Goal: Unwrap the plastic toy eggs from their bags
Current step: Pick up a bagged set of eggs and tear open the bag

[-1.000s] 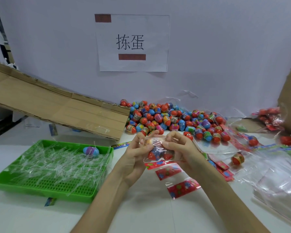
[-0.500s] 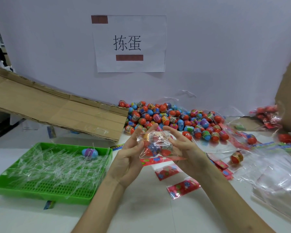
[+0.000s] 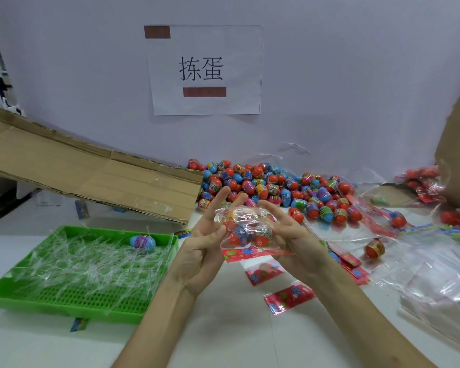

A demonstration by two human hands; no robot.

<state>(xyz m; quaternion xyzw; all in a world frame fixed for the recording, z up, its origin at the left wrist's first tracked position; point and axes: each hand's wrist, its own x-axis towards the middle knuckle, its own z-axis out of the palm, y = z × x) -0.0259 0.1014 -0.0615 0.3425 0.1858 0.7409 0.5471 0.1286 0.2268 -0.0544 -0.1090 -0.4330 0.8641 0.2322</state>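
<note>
A small clear bag (image 3: 246, 229) with a red printed header strip holds three toy eggs and hangs between my hands above the white table. My left hand (image 3: 202, 256) is palm-up with its fingers stretched upward, and its thumb pinches the bag's left edge. My right hand (image 3: 292, 235) holds the bag's right side, fingers behind the plastic and thumb hidden by it. Behind them lies a pile of unwrapped eggs (image 3: 271, 187) in red, blue and other colours.
A green tray (image 3: 64, 306) at the left holds clear plastic scraps and one blue egg (image 3: 142, 242). A cardboard sheet (image 3: 91, 179) slopes behind it. Torn red header strips (image 3: 290, 297), a loose egg (image 3: 374, 248) and empty clear bags (image 3: 441, 274) lie right; bagged eggs (image 3: 425, 179) far right.
My hands have lifted the bag and drawn apart. Their fingers, curled tight on the bag's top a second ago, are now spread, and the plastic is stretched wider between them.
</note>
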